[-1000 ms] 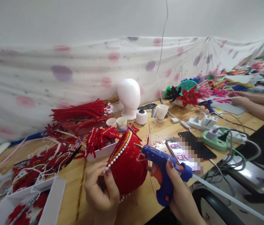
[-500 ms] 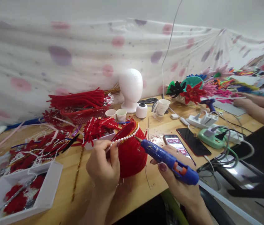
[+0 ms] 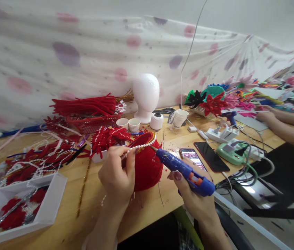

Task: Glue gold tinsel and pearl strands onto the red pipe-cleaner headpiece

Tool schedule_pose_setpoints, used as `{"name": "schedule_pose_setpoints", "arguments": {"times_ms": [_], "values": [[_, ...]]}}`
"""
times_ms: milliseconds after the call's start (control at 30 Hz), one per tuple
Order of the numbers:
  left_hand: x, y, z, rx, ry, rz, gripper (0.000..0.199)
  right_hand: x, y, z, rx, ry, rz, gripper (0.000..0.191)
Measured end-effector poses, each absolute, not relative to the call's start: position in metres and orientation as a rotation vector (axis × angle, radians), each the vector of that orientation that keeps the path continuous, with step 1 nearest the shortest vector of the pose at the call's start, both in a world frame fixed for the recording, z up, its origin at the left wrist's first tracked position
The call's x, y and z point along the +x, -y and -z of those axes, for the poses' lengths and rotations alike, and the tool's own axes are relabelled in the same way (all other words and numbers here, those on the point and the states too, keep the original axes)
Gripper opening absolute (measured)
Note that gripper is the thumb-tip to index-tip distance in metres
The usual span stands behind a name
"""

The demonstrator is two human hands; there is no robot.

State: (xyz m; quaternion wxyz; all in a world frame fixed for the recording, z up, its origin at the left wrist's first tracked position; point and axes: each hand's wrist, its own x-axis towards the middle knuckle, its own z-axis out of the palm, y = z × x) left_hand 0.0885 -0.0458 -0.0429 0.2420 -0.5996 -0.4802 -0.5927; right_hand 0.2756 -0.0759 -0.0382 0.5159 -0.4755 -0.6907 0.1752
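Observation:
A string of white pearl beads (image 3: pixel 146 144) runs along the gold-trimmed rim of a red velvety, rounded piece (image 3: pixel 149 172) like a small hat. My left hand (image 3: pixel 117 173) is closed in a pinch on the beads at the near left of that rim. Whether its hidden fingers also grip the rim, I cannot tell. My right hand (image 3: pixel 199 208) is wrapped round a blue hot glue gun (image 3: pixel 174 166). The gun's metal nozzle points left, close to the rim just under the beads. A long pale glue stick (image 3: pixel 243 213) trails from its back end.
A white box (image 3: pixel 55 205) with red pieces lies at left. Behind are a red basket (image 3: pixel 92 123), a foam head (image 3: pixel 146 97) and paper cups (image 3: pixel 134 125). Phones (image 3: pixel 211 156), a green power strip (image 3: pixel 230 154) and cables lie right, near another person's arms (image 3: pixel 282 125).
The view has shifted slightly. The glue gun has moved a little left and down in the picture, its nozzle still at the rim. My left hand keeps its pinch on the beads.

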Motion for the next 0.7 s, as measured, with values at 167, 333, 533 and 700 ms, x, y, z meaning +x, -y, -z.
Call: {"name": "schedule_pose_setpoints", "arguments": {"times_ms": [167, 333, 533, 700], "values": [[0.0895, 0.0445, 0.0439, -1.628, 1.311, 1.632, 0.012, 0.2741, 0.0737, 0.0412, -1.150, 1.622, -0.426, 0.043], [0.0911, 0.0439, 0.0444, -1.618, 1.306, 1.647, 0.012, 0.2728, 0.0744, 0.0433, -1.143, 1.575, -0.463, 0.043], [0.0919, 0.0433, 0.0439, -1.603, 1.322, 1.646, 0.012, 0.2728, 0.0777, 0.0427, -1.109, 1.609, -0.493, 0.042], [0.0915, 0.0430, 0.0449, -1.598, 1.341, 1.648, 0.009, 0.2723, 0.0799, 0.0394, -1.094, 1.722, -0.491, 0.044]]}}
